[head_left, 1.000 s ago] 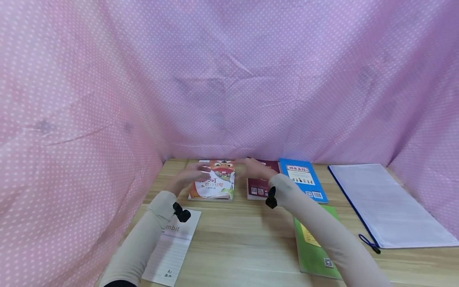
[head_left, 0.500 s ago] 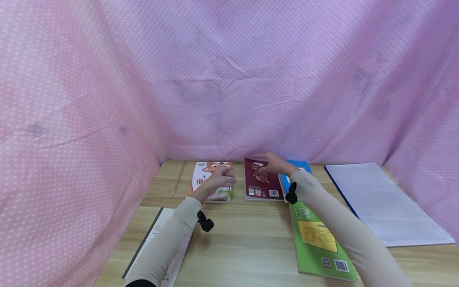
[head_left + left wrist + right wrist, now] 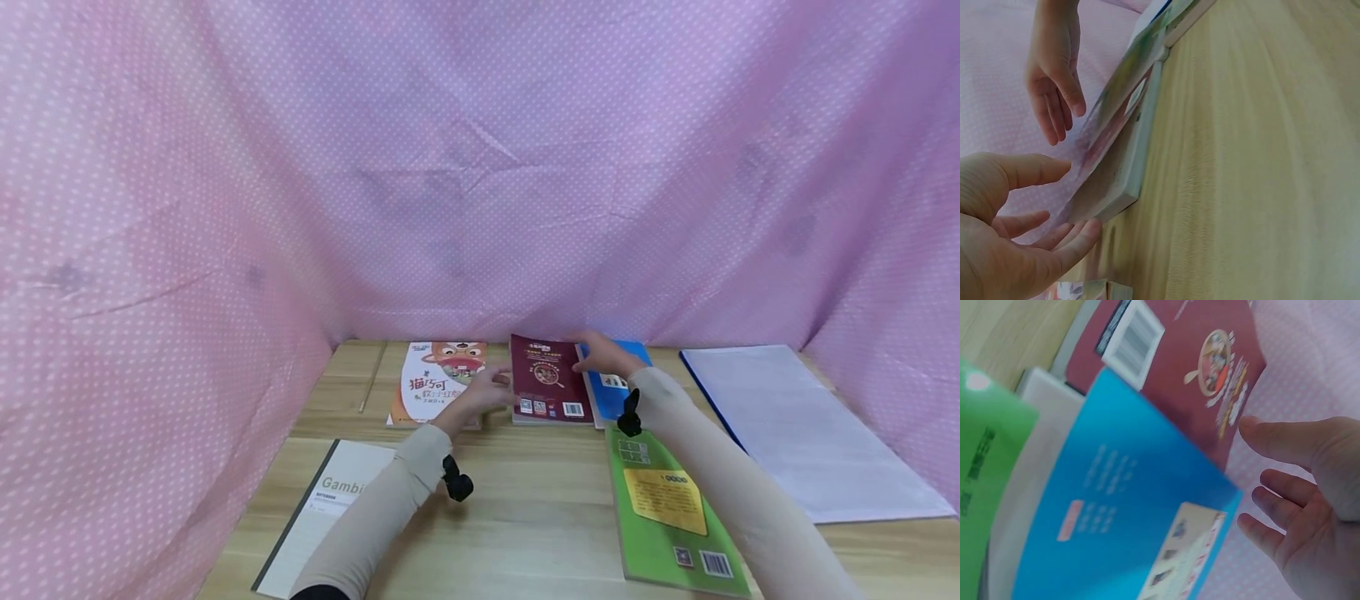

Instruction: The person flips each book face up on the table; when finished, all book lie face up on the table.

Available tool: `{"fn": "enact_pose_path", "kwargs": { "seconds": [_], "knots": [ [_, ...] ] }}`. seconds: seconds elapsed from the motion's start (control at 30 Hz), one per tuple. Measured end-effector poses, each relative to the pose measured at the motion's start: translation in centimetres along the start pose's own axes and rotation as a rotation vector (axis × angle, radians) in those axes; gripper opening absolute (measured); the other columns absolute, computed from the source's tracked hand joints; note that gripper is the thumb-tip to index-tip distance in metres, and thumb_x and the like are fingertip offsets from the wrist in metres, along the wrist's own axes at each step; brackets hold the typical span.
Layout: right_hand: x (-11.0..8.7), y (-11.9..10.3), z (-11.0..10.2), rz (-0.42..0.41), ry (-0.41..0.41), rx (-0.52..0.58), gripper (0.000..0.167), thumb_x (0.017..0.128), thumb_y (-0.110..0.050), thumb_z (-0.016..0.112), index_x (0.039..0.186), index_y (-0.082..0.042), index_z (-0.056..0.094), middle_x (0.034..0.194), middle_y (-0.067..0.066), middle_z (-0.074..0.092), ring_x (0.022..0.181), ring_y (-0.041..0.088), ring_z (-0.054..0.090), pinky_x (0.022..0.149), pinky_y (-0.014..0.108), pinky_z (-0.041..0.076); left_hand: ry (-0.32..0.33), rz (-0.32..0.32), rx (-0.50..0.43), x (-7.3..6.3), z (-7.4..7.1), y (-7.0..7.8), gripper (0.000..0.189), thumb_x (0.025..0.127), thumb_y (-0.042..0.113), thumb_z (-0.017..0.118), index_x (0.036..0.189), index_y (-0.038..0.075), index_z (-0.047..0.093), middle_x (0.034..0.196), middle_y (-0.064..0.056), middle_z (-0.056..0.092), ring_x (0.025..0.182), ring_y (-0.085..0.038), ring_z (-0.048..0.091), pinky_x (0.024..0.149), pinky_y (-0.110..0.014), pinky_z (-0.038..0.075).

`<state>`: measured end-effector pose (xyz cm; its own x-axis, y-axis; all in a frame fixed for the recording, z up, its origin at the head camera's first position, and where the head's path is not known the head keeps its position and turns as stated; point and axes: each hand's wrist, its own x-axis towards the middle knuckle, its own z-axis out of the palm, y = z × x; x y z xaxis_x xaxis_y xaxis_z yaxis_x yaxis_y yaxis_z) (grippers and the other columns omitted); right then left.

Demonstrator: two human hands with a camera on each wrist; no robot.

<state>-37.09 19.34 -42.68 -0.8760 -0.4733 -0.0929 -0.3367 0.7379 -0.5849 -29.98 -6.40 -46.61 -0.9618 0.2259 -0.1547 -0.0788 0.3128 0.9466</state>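
Note:
My left hand (image 3: 486, 393) is at the left edge of a maroon book (image 3: 547, 377), fingers spread apart from the thumb. In the left wrist view, its fingertips (image 3: 1090, 230) are close to the book's corner; contact cannot be told. My right hand (image 3: 607, 355) hovers over the blue book (image 3: 600, 408), near the maroon book's right side. The right wrist view shows that hand (image 3: 1310, 506) with thumb and fingers apart, holding nothing. The maroon book lies beside the blue one, which overlaps its edge in that view.
A picture book with a cartoon cat (image 3: 442, 375) lies at the back left. A Gambit notebook (image 3: 300, 521) is at the front left, partly under my left sleeve. A green book (image 3: 652, 542) and a white zip folder (image 3: 810, 433) lie to the right. Pink dotted cloth (image 3: 480, 208) encloses the wooden table (image 3: 517, 517).
My left hand has moved right, from over the cat picture book to the maroon book's left edge. My right hand has moved right, off the maroon book to over the blue one.

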Motion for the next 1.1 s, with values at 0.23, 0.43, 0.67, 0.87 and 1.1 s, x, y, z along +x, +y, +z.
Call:
{"fn": "enact_pose_path", "kwargs": {
  "seconds": [0.23,0.43,0.67,0.87,1.1],
  "knots": [
    [0.5,1.9,0.5,0.083,0.009,-0.066,0.065,0.093,-0.009,0.073,0.150,0.003,0.046,0.154,0.031,0.042,0.144,0.051,0.037,0.117,0.063,0.035,0.013,0.021,0.026,0.0,0.8,-0.4,0.076,0.077,-0.006,0.078,0.147,0.005,0.051,0.137,-0.022,0.058,0.129,-0.038,0.056,0.111,-0.050,0.047],
    [1.0,2.8,1.1,0.123,-0.012,-0.038,0.065,0.092,-0.010,0.074,0.150,0.000,0.047,0.154,0.034,0.039,0.144,0.053,0.035,0.117,0.063,0.035,-0.004,0.002,-0.035,0.2,1.2,-0.8,0.076,0.080,-0.012,0.075,0.150,0.002,0.046,0.134,-0.023,0.059,0.128,-0.038,0.059,0.104,-0.042,0.055],
    [1.6,3.4,1.6,0.168,-0.039,0.025,0.068,0.093,-0.011,0.074,0.153,-0.003,0.043,0.157,0.033,0.034,0.146,0.052,0.030,0.119,0.064,0.032,0.010,-0.004,-0.059,0.2,1.4,-1.3,0.076,0.079,-0.016,0.072,0.149,-0.001,0.045,0.135,-0.022,0.059,0.127,-0.037,0.060,0.102,-0.042,0.057],
    [2.0,3.5,1.5,0.185,-0.056,0.071,0.075,0.092,-0.008,0.074,0.157,-0.005,0.038,0.161,0.033,0.028,0.148,0.053,0.026,0.120,0.065,0.031,0.039,-0.021,-0.024,0.2,1.7,-1.3,0.079,0.077,-0.019,0.071,0.150,-0.003,0.044,0.139,-0.023,0.057,0.129,-0.038,0.057,0.102,-0.042,0.057],
    [2.7,3.4,1.5,0.203,-0.088,0.089,0.077,0.092,-0.006,0.073,0.158,-0.007,0.035,0.162,0.034,0.024,0.148,0.055,0.024,0.120,0.066,0.030,0.049,-0.016,-0.004,0.5,1.6,-1.5,0.078,0.077,-0.021,0.070,0.149,-0.005,0.045,0.138,-0.023,0.059,0.127,-0.037,0.059,0.098,-0.040,0.059]
  ]
}}
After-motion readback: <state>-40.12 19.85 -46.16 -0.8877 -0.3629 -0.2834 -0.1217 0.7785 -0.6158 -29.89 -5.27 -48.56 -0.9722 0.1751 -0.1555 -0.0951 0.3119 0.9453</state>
